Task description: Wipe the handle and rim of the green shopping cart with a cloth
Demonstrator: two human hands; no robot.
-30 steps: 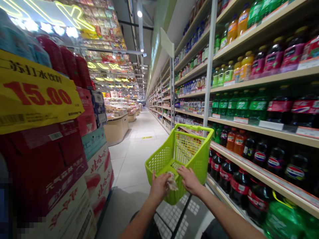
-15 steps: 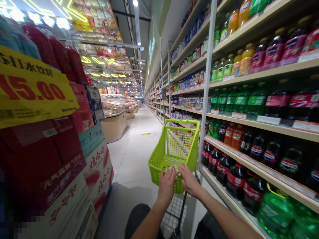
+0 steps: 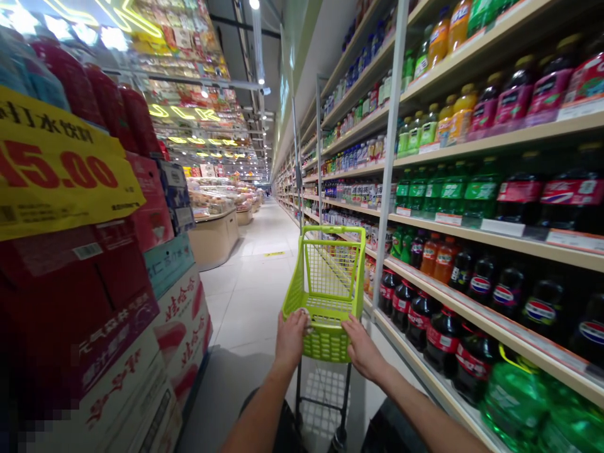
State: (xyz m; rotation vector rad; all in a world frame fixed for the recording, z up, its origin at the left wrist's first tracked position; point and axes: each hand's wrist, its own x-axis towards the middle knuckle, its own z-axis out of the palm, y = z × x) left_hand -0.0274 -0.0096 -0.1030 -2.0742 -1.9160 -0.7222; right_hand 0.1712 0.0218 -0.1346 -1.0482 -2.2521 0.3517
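Note:
A lime-green shopping cart (image 3: 328, 347) with a latticed plastic basket stands right in front of my legs. My left hand (image 3: 289, 336) is closed over the left corner of its near rim. A small whitish, crumpled piece (image 3: 304, 312), perhaps tissue or cloth, shows by those fingers. At the right corner of the same rim, my right hand (image 3: 364, 348) has its fingers curled over the edge. I see nothing inside the basket. Beneath it, dark legs carry a pale lower grid (image 3: 322, 393).
Shelves (image 3: 500, 236) of soft drink bottles run close along the right, with a metal post (image 3: 392, 157) near the cart. Stacked drink cartons (image 3: 179, 333) with a yellow price sign (image 3: 66, 167) stand left. A tiled aisle (image 3: 245, 296) stretches ahead past produce-like display stands (image 3: 217, 236).
The cart has turned from an angle to nearly straight ahead and shifted slightly left. My hands, close together at the rim before, are now apart at its two corners.

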